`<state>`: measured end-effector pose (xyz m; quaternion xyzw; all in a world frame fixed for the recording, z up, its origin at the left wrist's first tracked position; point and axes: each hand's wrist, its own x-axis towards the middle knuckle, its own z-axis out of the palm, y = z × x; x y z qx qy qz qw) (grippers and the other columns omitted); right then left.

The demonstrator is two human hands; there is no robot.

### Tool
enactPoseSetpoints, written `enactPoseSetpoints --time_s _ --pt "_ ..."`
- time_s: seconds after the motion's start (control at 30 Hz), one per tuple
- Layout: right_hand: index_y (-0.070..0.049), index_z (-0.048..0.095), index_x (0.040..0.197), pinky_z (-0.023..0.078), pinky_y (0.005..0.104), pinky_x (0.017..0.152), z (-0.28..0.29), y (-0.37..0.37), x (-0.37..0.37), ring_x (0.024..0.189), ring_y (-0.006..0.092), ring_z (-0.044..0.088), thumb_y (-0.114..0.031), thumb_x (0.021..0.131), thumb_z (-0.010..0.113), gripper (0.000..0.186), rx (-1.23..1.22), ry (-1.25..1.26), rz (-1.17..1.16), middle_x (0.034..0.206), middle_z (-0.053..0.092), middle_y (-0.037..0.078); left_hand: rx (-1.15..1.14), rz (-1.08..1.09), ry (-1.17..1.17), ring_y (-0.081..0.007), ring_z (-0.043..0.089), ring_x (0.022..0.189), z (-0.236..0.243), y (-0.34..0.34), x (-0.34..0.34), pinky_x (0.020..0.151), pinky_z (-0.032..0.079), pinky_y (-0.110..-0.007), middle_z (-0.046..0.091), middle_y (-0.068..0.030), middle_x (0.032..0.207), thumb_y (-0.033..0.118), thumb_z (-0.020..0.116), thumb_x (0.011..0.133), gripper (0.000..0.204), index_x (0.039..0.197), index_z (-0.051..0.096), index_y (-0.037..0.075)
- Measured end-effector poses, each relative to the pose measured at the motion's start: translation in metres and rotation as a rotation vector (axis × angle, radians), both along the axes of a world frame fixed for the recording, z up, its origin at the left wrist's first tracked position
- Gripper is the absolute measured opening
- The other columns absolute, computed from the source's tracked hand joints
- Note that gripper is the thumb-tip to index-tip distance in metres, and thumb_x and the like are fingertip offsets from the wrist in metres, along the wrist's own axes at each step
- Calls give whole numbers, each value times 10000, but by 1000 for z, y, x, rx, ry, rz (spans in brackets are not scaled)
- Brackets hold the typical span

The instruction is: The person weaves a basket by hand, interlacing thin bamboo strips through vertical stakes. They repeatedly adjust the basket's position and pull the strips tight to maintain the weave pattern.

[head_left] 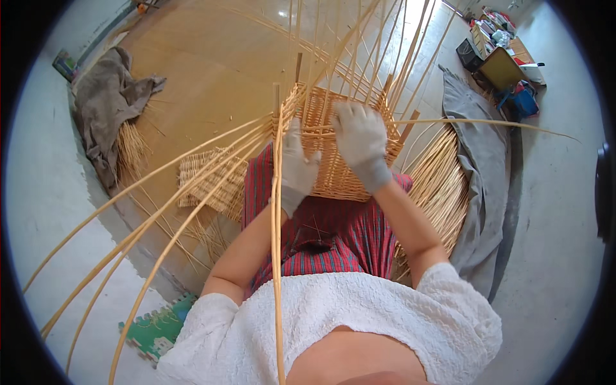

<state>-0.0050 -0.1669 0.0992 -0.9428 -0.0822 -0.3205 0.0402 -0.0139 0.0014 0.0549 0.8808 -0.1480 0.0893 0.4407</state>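
Observation:
A woven wicker basket (340,185) sits on my lap, with long upright rods rising from its far side and short wooden stakes at its corners. My left hand (299,172), in a pale glove, lies along the basket's left side, fingers stretched upward and thumb apart. My right hand (360,136), also gloved and slightly blurred, has its fingers bent over a willow rod (475,121) that crosses the basket and sticks out to the right. Its fingertips are partly hidden. Several long rods (154,218) fan out leftward from the basket's left edge, and a pair runs down past my left arm.
A flat woven panel (210,176) lies on the floor at left. Bundled rods (443,186) rest at right beside a grey cloth (481,173). Another grey cloth (112,102) covers rods at far left. A cluttered small table (504,67) stands at back right.

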Motion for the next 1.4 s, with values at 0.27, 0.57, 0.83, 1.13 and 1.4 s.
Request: enactPoseSetpoints --time_s 0.27,0.57,0.83,1.13,1.4 --pt "-162 775 1028 571 388 815 -18 -52 -54 954 251 714 -136 914 627 189 327 361 -95 964 744 60 -254 -92 540 -299 727 693 -43 -1 63 727 625 -366 705 -151 994 325 543 1072 335 1159 631 14" --pt "-69 606 1220 545 296 814 -78 6 -96 898 165 661 -31 970 662 259 1395 525 31 1034 710 82 -523 -313 678 -188 689 616 -59 20 61 522 628 -336 622 -88 941 147 628 1024 156 1077 535 33" --pt "-89 459 1404 555 359 961 -17 -4 -9 1156 298 675 -32 1030 510 383 1116 -44 374 1290 645 208 -591 -151 590 -163 640 477 -65 6 66 410 553 -320 593 -56 700 170 620 1032 162 970 573 28" --pt "-96 439 1450 575 397 886 -86 -21 19 883 228 691 -248 1058 554 435 1637 -222 739 1050 667 101 -538 -64 573 -171 656 503 -73 -9 78 442 580 -325 609 -51 740 257 625 1041 243 1044 605 14" --pt "-100 485 1226 626 456 850 -90 -28 -26 831 211 674 -184 1114 445 145 1807 -216 391 843 620 79 -544 -41 623 -171 700 599 -22 -6 58 515 612 -307 653 -75 867 266 651 1027 271 914 512 63"
